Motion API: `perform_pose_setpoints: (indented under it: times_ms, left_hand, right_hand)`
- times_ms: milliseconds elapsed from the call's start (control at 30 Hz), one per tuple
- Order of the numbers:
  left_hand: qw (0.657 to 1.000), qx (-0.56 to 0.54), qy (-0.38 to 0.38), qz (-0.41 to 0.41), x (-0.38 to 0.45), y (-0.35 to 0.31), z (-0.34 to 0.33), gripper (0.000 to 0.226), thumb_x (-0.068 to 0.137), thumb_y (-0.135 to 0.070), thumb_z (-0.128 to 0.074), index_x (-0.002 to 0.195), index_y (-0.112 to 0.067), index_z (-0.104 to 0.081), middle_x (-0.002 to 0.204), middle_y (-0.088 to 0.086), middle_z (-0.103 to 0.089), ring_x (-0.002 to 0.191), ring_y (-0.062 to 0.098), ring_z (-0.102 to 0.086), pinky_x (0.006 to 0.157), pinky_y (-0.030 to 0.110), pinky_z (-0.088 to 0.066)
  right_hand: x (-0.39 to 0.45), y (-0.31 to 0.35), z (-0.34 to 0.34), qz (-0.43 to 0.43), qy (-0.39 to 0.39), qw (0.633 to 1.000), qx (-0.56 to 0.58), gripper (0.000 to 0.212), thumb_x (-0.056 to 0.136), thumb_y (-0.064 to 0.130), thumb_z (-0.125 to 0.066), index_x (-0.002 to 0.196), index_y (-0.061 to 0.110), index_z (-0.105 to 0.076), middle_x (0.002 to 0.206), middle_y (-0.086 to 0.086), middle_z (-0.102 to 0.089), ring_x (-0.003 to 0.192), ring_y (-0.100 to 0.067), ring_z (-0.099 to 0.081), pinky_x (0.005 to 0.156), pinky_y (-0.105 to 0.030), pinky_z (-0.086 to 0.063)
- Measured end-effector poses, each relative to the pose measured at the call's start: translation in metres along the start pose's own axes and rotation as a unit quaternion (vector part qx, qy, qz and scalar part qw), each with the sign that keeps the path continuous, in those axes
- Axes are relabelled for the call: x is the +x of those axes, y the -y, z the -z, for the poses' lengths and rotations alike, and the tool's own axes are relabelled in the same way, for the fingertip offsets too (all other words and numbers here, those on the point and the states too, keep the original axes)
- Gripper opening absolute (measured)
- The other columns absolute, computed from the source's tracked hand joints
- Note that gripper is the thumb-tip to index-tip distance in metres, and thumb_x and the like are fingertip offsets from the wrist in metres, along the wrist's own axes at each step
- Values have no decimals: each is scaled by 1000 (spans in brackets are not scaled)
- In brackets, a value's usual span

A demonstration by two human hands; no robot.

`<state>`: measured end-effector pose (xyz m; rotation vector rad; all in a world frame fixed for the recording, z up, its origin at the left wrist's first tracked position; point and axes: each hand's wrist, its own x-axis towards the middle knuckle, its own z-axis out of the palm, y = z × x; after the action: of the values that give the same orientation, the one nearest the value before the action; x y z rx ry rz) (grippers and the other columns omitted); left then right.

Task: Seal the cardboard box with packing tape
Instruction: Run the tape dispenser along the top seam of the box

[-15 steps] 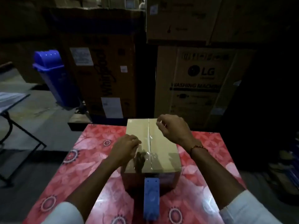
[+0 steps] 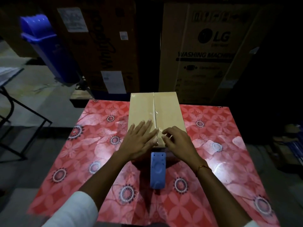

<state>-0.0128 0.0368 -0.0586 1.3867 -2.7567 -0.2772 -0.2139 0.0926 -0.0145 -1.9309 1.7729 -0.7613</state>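
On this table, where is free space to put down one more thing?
The red tablecloth is bare left of the box, and also right of it. The near middle is crowded: both hands and the blue tape dispenser.

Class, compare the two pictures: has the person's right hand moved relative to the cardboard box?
Yes. The right hand has come back toward the person, from over the cardboard box middle to its near edge, beside the seam.

The person wears white sleeves (image 2: 77, 208) pushed up the forearms, and a thin gold bracelet (image 2: 203, 167) circles the right wrist.
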Motion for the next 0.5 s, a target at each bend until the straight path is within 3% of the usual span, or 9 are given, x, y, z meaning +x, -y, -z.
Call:
perform_pose_setpoints:
  times_ms: [67,167,233,300,333,400,500]
  left_hand:
    - [1000,-7,-9,-25,2,3,0,72,93,-70,1,157,-41,-14,169,-5,3,156,20,5,122,52,1]
    - [997,32,-19,-72,11,5,2,80,93,-68,4,159,-28,-19,169,-6,-4,155,19,5,125,49,1]
    - [997,34,0,-72,19,3,3,90,88,-72,11,160,-23,-14,169,-5,-3,155,16,9,125,46,4]
    - [998,16,17,-57,29,1,3,92,87,-75,7,160,-20,-8,169,-3,0,155,15,10,125,44,5]
    - [998,10,23,-52,33,0,2,92,88,-74,2,160,-19,-6,169,-2,2,155,14,10,125,43,5]
    - [998,1,29,-48,40,-2,1,91,88,-72,-2,160,-16,-4,169,-1,5,155,14,10,125,41,5]
    - [998,3,18,-57,41,-1,-3,88,91,-69,-4,160,-14,-3,169,2,6,155,14,9,126,40,3]
  right_hand:
    - [-14,3,-2,-19,-33,999,33,12,97,24,-62,102,16,-70,91,3,-66,73,-11,-61,68,-29,-48]
    - [-42,5,-14,-99,-75,990,68,8,95,24,-64,91,18,-66,74,5,-68,67,-11,-62,62,-32,-49]
    - [-60,-1,-32,-166,-72,979,88,15,94,29,-66,104,19,-61,73,7,-67,67,-12,-63,61,-32,-48]
    - [-74,-6,-53,-206,-34,970,121,47,91,41,-69,130,26,-48,90,7,-71,81,-18,-70,68,-35,-53]
    - [-80,-7,-63,-219,-9,966,134,65,87,50,-70,141,31,-38,109,4,-72,98,-21,-71,78,-39,-56]
    - [-89,-3,-81,-239,19,958,157,97,80,64,-70,156,35,-17,153,1,-50,133,-24,-55,100,-45,-52]
    - [-94,9,-102,-266,-9,945,189,117,79,53,-80,161,28,-2,167,-2,-22,148,-24,-34,109,-37,-40]
